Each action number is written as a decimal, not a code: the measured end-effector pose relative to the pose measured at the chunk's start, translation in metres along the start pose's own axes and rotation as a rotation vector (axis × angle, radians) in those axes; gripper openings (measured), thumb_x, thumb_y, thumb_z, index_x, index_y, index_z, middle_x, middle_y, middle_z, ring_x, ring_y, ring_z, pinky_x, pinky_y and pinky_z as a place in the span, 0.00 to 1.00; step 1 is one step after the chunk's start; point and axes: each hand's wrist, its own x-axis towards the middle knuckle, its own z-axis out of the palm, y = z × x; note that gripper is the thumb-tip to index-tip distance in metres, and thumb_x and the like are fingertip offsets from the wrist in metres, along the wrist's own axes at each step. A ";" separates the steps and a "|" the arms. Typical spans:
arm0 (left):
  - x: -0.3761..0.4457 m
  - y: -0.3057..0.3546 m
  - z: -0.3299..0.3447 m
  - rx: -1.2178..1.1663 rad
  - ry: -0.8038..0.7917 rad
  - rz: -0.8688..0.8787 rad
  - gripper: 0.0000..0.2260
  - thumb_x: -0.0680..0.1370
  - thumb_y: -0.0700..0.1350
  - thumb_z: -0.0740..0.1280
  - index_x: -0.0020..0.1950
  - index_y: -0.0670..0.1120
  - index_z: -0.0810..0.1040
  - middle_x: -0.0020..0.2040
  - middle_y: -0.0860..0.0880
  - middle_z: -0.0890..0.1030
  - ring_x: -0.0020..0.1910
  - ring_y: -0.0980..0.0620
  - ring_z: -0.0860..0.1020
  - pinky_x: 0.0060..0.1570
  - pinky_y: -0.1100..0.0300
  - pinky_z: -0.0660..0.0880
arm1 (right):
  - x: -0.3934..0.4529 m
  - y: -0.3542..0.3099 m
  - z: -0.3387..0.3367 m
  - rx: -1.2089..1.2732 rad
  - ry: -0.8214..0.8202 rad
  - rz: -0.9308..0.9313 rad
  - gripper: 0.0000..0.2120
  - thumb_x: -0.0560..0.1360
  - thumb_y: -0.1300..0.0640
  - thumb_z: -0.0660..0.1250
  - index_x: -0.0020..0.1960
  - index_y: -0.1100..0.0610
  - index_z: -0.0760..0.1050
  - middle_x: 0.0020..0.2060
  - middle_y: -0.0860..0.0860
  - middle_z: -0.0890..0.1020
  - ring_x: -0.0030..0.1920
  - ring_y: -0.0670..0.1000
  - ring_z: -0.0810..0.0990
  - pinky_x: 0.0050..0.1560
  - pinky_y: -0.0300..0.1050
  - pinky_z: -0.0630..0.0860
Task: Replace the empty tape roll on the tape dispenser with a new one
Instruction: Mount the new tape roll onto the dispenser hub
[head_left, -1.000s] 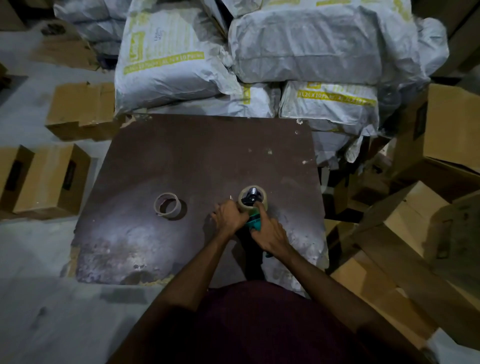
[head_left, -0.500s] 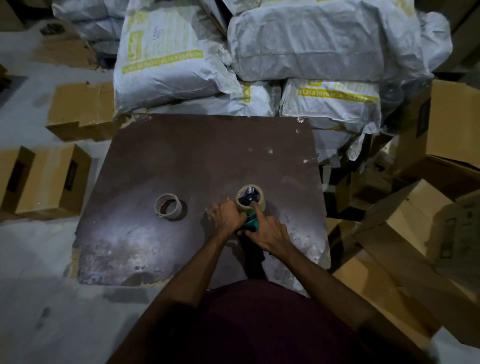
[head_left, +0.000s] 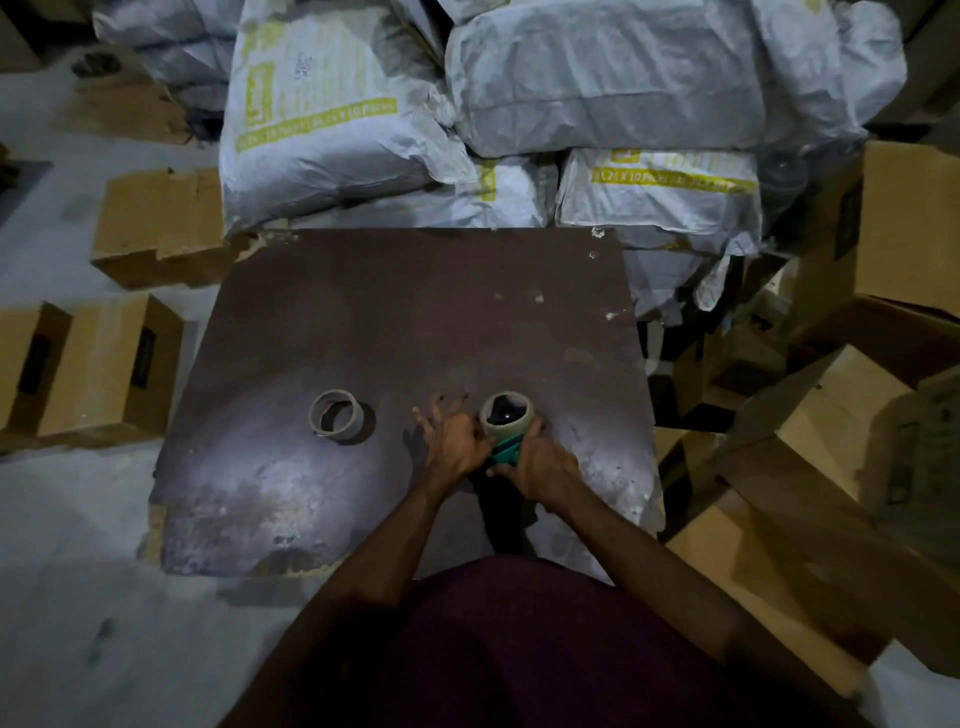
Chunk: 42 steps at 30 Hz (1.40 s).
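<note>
A green tape dispenser (head_left: 505, 453) lies on the dark brown board (head_left: 415, 322), with a tan tape roll (head_left: 507, 415) seated on its black hub. My right hand (head_left: 540, 465) grips the dispenser's green body from the right. My left hand (head_left: 453, 435) rests against the roll's left side, thumb near the dispenser and fingers spread on the board. An empty cardboard core (head_left: 336, 415) lies flat on the board to the left, apart from both hands.
Grey sacks (head_left: 519, 104) with yellow print are stacked behind the board. Cardboard boxes stand on the floor at left (head_left: 109, 364) and are piled at right (head_left: 831, 441). The board's near edge is chipped.
My left hand's fingers have spread out flat beside the roll. My right finger has come off the roll's top and the hand sits lower on the dispenser body.
</note>
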 end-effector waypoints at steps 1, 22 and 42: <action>-0.001 -0.001 -0.001 0.003 0.017 0.013 0.12 0.72 0.56 0.69 0.44 0.49 0.87 0.80 0.51 0.63 0.79 0.37 0.51 0.74 0.29 0.39 | 0.000 0.000 -0.001 -0.009 0.007 0.007 0.52 0.67 0.32 0.71 0.75 0.61 0.51 0.62 0.56 0.79 0.59 0.59 0.81 0.53 0.51 0.77; 0.000 -0.014 -0.027 0.114 0.144 0.252 0.09 0.69 0.51 0.69 0.38 0.47 0.87 0.77 0.48 0.68 0.75 0.32 0.56 0.73 0.29 0.38 | -0.006 -0.009 -0.004 -0.177 0.114 -0.129 0.28 0.77 0.42 0.65 0.65 0.64 0.69 0.54 0.56 0.83 0.53 0.58 0.83 0.43 0.46 0.74; -0.009 -0.010 -0.037 -0.020 0.346 0.349 0.05 0.66 0.43 0.71 0.35 0.42 0.80 0.59 0.41 0.75 0.62 0.38 0.65 0.71 0.26 0.52 | -0.003 -0.017 -0.018 -0.064 0.060 -0.088 0.29 0.77 0.42 0.65 0.65 0.65 0.70 0.58 0.59 0.81 0.57 0.61 0.81 0.49 0.49 0.75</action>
